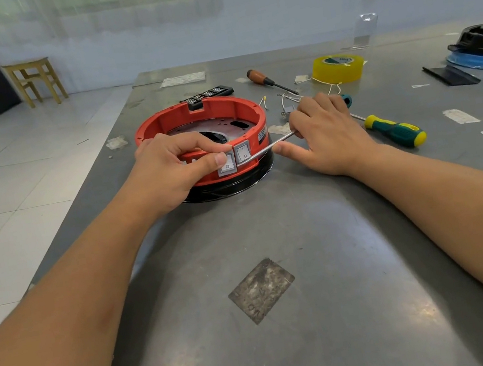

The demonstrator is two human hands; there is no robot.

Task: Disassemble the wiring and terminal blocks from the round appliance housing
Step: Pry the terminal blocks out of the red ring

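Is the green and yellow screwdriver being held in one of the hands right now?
No, the green and yellow screwdriver lies loose on the table.

The desk [276, 241] is dull grey metal, scuffed, with soft sheen and scraps of white paper stuck to it. On it, the housing [199, 116] is matt red plastic over a glossy black base [234, 184], with a bare metal plate inside. Its two switches [234, 158] are pale glossy plastic. Right of the housing lie a shiny steel rod [269, 147], a wood-handled screwdriver [267, 80], a glossy green-and-yellow one [394, 130], and translucent yellow tape [338, 69].
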